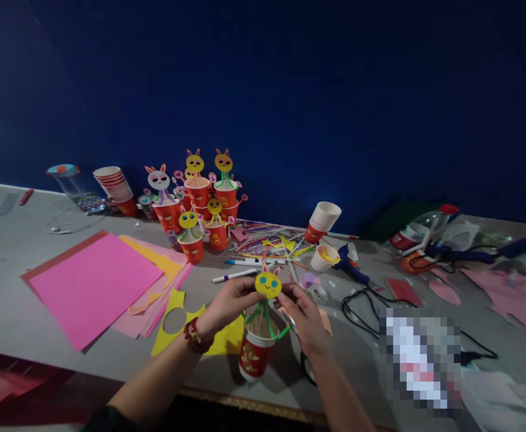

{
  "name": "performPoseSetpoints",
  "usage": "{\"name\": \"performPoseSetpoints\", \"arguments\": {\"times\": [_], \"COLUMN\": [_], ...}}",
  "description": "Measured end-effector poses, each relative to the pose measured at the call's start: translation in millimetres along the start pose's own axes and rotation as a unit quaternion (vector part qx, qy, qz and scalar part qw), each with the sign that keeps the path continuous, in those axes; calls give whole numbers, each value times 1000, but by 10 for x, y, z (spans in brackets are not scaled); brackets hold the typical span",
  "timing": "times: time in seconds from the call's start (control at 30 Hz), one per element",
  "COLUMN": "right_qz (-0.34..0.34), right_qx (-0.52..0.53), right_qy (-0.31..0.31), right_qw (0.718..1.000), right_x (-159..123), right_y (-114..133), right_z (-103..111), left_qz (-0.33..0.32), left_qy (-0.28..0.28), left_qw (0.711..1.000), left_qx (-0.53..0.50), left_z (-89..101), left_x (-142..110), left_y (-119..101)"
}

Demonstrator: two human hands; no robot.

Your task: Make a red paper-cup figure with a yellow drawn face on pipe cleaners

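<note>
A round yellow paper bunny face (268, 284) with blue eyes and pink ears stands above a red and white paper cup (255, 358). Green pipe cleaners (269, 321) run from the face down into the cup, and one sticks out at its right side. My left hand (232, 303), wearing a dark red bead bracelet, pinches the left edge of the face. On the opposite edge, the fingers of my right hand (305, 318) are closed at the face's lower right. The cup is upright near the front of the table.
Several finished bunny cups (191, 247) stand at the back. Left lie pink paper sheets (96, 282) and yellow scraps (173, 321). Behind my hands are pens (233, 275), pipe cleaners (263, 234) and stacked cups (323, 221). A blue glue gun (350, 264) and black cable (357, 315) lie right.
</note>
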State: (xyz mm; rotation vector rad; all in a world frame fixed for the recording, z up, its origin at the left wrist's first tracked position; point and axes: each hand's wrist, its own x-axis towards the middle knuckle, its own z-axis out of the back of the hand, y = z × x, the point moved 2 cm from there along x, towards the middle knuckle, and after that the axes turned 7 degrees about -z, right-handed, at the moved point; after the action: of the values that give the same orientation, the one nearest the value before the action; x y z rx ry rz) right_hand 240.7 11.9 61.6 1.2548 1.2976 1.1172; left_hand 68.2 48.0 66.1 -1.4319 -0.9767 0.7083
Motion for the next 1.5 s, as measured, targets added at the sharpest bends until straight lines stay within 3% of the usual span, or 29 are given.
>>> {"name": "performPoseSetpoints", "arguments": {"times": [0.3, 0.47, 0.63, 0.93, 1.17, 1.33, 1.43, 1.5], "right_qz": [14, -26, -19, -19, -58, -19, 17, 45], "right_qx": [-23, 43, 119, 73, 30, -107, -233, -304], "right_qy": [-19, -45, -106, -119, -149, -117, -104, -129], "right_qw": [999, 998, 987, 990, 987, 987, 967, 943], "right_x": [-85, -40, -26, -92, -163, -183, -175, -178], "right_y": [7, -4, -73, -261, -340, -427, -445, -432], "right_z": [-14, -19, 64, 143, 186, 260, 266, 255], "left_qz": [-25, -9, 7, 41, 13, -5, -13, -17], "left_qy": [20, 39, -8, -42, -77, -87, -71, -64], "left_qw": [996, 997, 999, 998, 996, 996, 997, 998], "left_qx": [80, 67, 37, 31, 30, 20, 7, 4], "left_z": [19, 43, 124, 255, 415, 542, 521, 502], "left_x": [-50, -78, -26, 77, 66, -12, -61, -86], "left_y": [-6, 1, 75, 338, 163, -67, -154, -191]}}
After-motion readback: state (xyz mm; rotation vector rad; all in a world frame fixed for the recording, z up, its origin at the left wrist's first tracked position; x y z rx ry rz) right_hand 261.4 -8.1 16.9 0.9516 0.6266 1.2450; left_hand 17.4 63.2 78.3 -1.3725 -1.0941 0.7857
